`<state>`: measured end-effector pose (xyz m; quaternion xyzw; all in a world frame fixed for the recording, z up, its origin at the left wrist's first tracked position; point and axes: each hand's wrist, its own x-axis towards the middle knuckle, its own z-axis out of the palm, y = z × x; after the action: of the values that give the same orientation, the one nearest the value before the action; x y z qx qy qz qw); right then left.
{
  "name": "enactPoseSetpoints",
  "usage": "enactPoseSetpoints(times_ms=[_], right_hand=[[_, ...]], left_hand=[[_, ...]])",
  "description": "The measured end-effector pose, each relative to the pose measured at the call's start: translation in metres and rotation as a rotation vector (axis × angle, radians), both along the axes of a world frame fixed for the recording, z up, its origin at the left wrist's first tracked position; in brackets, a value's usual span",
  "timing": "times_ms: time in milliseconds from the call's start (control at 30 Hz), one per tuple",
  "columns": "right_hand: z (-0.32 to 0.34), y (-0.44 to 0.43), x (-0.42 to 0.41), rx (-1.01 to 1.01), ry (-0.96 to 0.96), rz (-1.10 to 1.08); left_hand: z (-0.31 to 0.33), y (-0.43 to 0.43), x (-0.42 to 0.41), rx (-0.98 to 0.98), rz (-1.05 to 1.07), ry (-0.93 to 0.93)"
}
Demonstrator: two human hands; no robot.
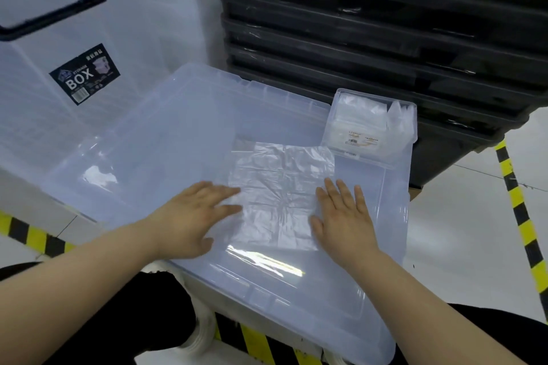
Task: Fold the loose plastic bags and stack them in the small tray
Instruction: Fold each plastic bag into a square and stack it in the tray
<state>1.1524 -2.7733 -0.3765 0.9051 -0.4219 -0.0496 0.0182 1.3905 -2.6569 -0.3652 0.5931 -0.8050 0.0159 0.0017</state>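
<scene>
Crinkled clear plastic bag [281, 187] lies flat on the big box lid [142, 142], just in front of the small tray [334, 127], which already holds folded bags [363, 111]. The left hand [189, 216] and right hand [345, 218] press on its side edges, fingers [344, 191] straight and slightly spread, probably to smooth it and pin it for a clean fold.
</scene>
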Motion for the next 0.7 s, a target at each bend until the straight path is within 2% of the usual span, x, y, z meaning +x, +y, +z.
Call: enactPoseSetpoints(times_ms=[133,200,267,400,533,633,700], right_hand=[[0.021,0.013,0.004,0.333,0.014,0.259],[0.016,0.014,0.003,0.331,0.036,0.378],[0.017,0.019,0.004,0.328,0.003,0.375],[-0.002,0.017,0.009,0.093,-0.126,0.399],[0.0,0.014,0.011,0.053,-0.159,0.3],[0.012,0.003,0.006,0.14,-0.156,0.178],[0.016,-0.006,0.0,0.251,-0.174,0.121]], left_hand=[[-0.008,-0.004,-0.016,0.112,-0.029,-0.003],[-0.007,-0.008,-0.016,0.118,-0.04,-0.012],[-0.01,-0.01,-0.017,0.082,-0.037,0.001],[-0.009,-0.015,-0.024,0.052,-0.009,0.01],[-0.006,-0.016,-0.024,0.022,0.009,-0.064],[-0.001,-0.016,-0.021,0.035,0.084,-0.061],[0.004,-0.016,-0.023,0.114,0.187,0.046]])
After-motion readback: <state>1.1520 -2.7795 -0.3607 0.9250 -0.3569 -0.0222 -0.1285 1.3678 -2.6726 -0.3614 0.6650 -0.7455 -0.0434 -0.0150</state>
